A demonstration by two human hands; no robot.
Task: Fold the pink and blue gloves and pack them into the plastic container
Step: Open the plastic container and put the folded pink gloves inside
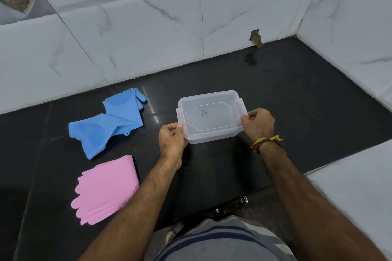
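Hands (172, 136) gripping lidded container (212, 115) on black countertop (297, 101)

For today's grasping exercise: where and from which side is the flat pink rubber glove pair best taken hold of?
Probably the straight cuff edge of the pink rubber gloves, approached from the container side. The cuff is broad and even, while the fingers splay away leftward.

Looks like a home kitchen or wash area: a polished black stone counter (297, 99) runs into a corner, w/ white marble-look wall tiles (148, 34) rising right behind it and to its right. Silicone scrubbing gloves, 1 blue pair (110, 118) and 1 pink pair (106, 188), lie on the counter's left part, typical household cleaning gear.
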